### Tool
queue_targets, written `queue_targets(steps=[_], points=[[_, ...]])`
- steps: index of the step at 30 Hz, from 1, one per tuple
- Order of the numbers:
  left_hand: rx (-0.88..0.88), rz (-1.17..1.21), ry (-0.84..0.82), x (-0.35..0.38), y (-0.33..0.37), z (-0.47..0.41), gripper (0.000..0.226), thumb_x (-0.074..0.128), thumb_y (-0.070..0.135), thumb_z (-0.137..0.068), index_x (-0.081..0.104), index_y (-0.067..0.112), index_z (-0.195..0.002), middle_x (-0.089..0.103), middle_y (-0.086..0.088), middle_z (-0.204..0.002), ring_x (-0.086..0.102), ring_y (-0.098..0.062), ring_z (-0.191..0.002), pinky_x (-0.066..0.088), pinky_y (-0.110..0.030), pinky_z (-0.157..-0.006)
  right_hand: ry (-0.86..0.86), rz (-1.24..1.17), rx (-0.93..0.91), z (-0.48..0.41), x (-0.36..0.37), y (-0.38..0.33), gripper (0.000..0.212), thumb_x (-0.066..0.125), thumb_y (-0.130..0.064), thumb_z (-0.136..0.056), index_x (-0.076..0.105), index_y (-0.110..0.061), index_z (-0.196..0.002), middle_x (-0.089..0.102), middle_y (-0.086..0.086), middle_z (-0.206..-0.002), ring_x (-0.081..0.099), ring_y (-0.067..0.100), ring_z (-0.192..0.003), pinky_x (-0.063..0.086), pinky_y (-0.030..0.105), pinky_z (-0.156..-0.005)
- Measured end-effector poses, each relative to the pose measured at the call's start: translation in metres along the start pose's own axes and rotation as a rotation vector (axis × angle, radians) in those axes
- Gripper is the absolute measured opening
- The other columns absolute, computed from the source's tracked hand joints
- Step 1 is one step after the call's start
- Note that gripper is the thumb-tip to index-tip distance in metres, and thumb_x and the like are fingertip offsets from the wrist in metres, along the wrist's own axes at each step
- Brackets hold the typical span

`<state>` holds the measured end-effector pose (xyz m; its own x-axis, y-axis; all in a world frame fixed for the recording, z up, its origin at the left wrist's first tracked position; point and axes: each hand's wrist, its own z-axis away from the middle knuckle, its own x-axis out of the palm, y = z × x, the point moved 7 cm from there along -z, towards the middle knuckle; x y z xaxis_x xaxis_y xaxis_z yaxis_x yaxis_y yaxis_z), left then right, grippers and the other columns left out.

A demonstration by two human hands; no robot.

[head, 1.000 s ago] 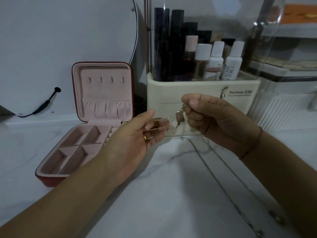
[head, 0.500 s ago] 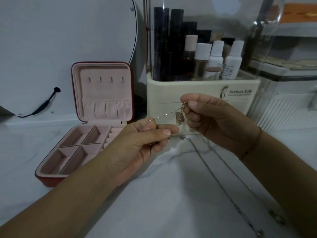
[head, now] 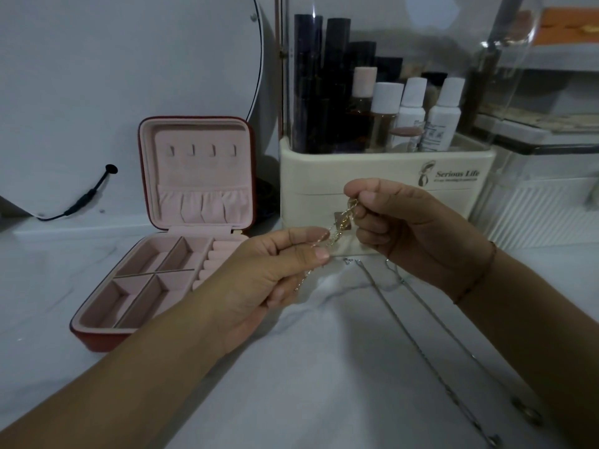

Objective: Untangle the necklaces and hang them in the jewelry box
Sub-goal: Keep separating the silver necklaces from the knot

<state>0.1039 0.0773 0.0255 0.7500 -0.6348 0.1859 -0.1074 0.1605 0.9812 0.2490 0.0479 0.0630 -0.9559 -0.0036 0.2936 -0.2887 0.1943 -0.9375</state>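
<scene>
Pale marbled surface (head: 324,367) in dim light, with a round mirror (head: 129,76) behind. Square red jewelry box (head: 97,338) with pink lining, open, lid upright, its four small hooks (head: 201,150) bare. Thin gold chain necklace (head: 337,233) with a small square pendant, held in the air just right of the box, clear of the surface, bunched and twisted between both hands. Pose of left hand (head: 269,280): raised beside the box, fingers (head: 311,236) pinching the lower run of chain, loose end trailing below. Pose of right hand (head: 415,234): higher and further from the box, fingers (head: 366,202) curled and pinching the upper bunch, pendant dangling just beneath. Thin silver chain necklace (head: 421,354) laid out on the surface, well right of the box. Step in hand, as judged: untangling, nothing hung yet. Next move likely calling for a gentle parting of the two pinches to loosen the twist without tightening it, then a freed end carried to a hook.
</scene>
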Motion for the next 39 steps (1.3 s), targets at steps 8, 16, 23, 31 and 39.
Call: queue_targets(steps=[8,16,23,31,39], points=[[0.080,-0.001,0.128,-0.007,0.005,-0.001,0.025,0.070,0.020,-0.060,0.072,0.017,-0.085,0.072,-0.008,-0.079,0.028,-0.005,-0.032,0.022,-0.016,-0.040,-0.038,0.000,0.087,0.001,0.002,0.002,0.017,0.048,-0.009,-0.074,0.065,-0.011,-0.072,0.037,0.000,-0.061,0.027,0.007,-0.045,0.024,0.018,-0.040],[0.154,0.032,0.221,-0.012,0.013,0.001,0.022,0.068,0.016,-0.065,0.066,0.014,-0.087,0.070,0.000,-0.065,0.030,-0.006,-0.031,0.026,-0.014,-0.037,-0.117,0.062,0.206,0.006,0.006,0.010,0.011,0.041,-0.010,-0.072,0.049,-0.012,-0.079,0.028,-0.009,-0.048,0.020,0.004,-0.039,0.012,0.018,-0.040],[0.065,0.223,0.094,-0.010,0.016,-0.003,0.039,0.061,0.009,-0.061,0.062,0.013,-0.100,0.056,0.004,-0.056,0.031,-0.004,-0.032,0.022,-0.014,-0.032,-0.206,0.270,0.234,0.009,0.008,0.014,0.019,0.059,-0.015,-0.080,0.073,-0.015,-0.093,0.023,-0.007,-0.049,0.018,0.005,-0.041,0.015,0.018,-0.039],[0.106,0.187,0.175,-0.017,0.017,-0.002,0.027,0.057,-0.004,-0.078,0.062,0.013,-0.099,0.065,0.003,-0.066,0.028,-0.002,-0.032,0.018,-0.015,-0.034,-0.228,0.328,0.209,0.009,0.011,0.015,0.013,0.062,-0.021,-0.081,0.071,-0.014,-0.077,0.024,-0.008,-0.047,0.017,0.006,-0.041,0.014,0.019,-0.040],[0.241,-0.045,0.371,-0.027,0.017,0.001,0.021,0.065,-0.005,-0.080,0.067,0.016,-0.085,0.067,0.005,-0.070,0.051,-0.001,-0.049,0.034,-0.009,-0.042,0.008,0.357,0.112,0.003,-0.001,0.015,0.025,0.073,-0.022,-0.070,0.051,-0.010,-0.069,0.024,-0.003,-0.047,0.015,0.007,-0.041,0.016,0.017,-0.038]])
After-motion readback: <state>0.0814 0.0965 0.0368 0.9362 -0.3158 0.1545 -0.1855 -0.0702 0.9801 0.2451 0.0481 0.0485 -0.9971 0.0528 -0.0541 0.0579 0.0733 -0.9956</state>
